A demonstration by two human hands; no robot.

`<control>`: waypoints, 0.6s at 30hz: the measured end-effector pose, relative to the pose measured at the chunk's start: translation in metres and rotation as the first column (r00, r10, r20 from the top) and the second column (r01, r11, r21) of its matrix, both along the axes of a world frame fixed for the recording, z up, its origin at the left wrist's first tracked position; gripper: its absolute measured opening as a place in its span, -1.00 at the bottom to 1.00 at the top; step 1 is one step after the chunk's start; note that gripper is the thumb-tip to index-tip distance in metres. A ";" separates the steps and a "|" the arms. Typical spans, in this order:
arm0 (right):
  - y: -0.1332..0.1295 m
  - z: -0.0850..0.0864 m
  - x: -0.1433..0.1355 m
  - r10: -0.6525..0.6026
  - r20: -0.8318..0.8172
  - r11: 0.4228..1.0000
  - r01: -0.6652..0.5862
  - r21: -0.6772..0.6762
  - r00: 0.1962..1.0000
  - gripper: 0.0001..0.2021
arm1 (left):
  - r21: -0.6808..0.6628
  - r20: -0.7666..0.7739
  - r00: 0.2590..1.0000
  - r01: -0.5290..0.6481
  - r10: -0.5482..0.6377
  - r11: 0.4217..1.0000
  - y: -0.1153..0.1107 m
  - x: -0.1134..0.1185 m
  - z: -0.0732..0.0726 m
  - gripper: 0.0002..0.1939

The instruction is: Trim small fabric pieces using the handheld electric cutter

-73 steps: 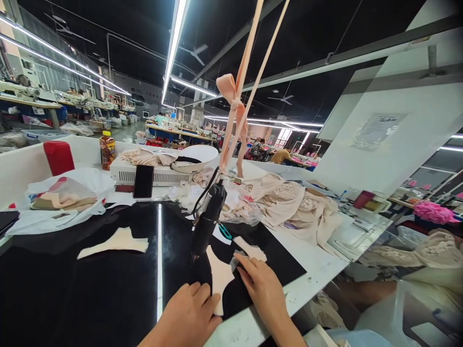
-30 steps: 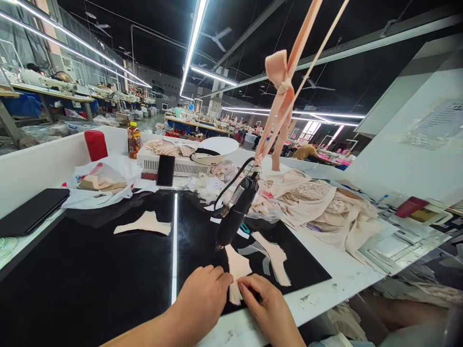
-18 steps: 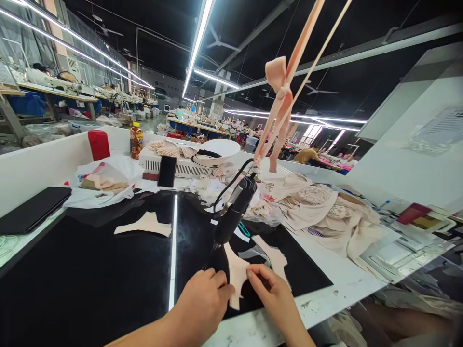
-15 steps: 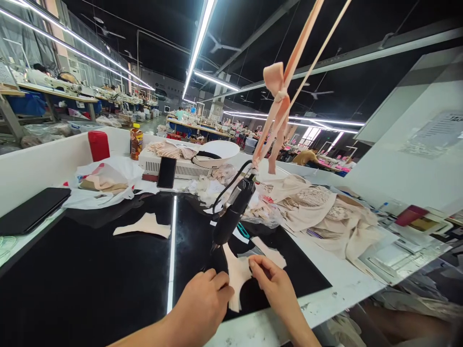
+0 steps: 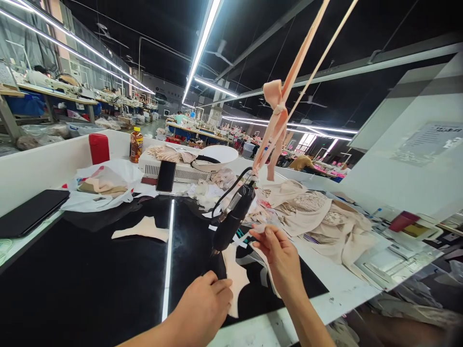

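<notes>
A beige cut fabric piece (image 5: 236, 279) lies on the black work surface, and my left hand (image 5: 206, 303) is curled closed at its left edge, fingertips against the cloth. My right hand (image 5: 280, 255) is raised above the right side, closed in a pinch on a thin, translucent strip (image 5: 246, 237). Just above the fabric piece hangs a black handheld tool (image 5: 233, 217), tilted, tied to knotted peach straps (image 5: 278, 108). Partly behind my right hand lies another beige piece (image 5: 266, 262). A separate beige piece (image 5: 142, 229) rests flat to the left.
A phone (image 5: 166, 176) leans against a white vented box (image 5: 181, 168) at the back. Beige garments (image 5: 307, 207) are heaped on the right. On the left are a white plastic bag (image 5: 108, 185), a black tablet-like slab (image 5: 32, 212), a red case (image 5: 99, 148) and a bottle (image 5: 136, 144).
My right hand has moved up from the fabric piece's right edge and now pinches the translucent strip. My left hand stays at the left edge. The view has shifted slightly.
</notes>
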State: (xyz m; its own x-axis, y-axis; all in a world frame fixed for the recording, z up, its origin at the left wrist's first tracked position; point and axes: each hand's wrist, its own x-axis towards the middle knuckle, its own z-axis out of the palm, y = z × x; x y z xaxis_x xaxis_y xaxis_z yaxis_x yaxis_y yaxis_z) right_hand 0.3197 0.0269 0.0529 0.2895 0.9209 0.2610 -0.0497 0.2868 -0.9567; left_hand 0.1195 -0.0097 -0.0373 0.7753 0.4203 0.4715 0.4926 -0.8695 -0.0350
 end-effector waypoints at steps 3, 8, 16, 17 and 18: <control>-0.014 0.008 0.000 -0.004 -0.004 0.995 0.005 0.104 1.000 -0.65 | -0.041 0.033 0.999 -0.003 0.005 0.999 0.000 -0.001 0.001 -0.84; -0.048 0.011 0.001 0.026 0.080 0.983 -0.041 0.181 0.996 -0.77 | -0.241 0.137 0.989 -0.021 0.056 0.970 -0.004 -0.003 0.004 -0.81; -0.092 -0.004 -0.013 0.309 0.134 0.936 -0.326 0.133 0.942 -0.76 | -0.798 0.463 0.831 0.241 0.307 0.552 0.006 -0.006 0.022 -0.76; -0.094 -0.007 -0.014 0.370 0.149 0.911 -0.389 0.135 0.917 -0.78 | -0.843 0.498 0.780 0.334 0.378 0.422 0.009 -0.007 0.025 -0.72; -0.096 -0.011 -0.015 0.433 0.181 0.877 -0.459 0.141 0.883 -0.79 | -0.861 0.502 0.751 0.388 0.428 0.329 0.012 -0.009 0.029 -0.61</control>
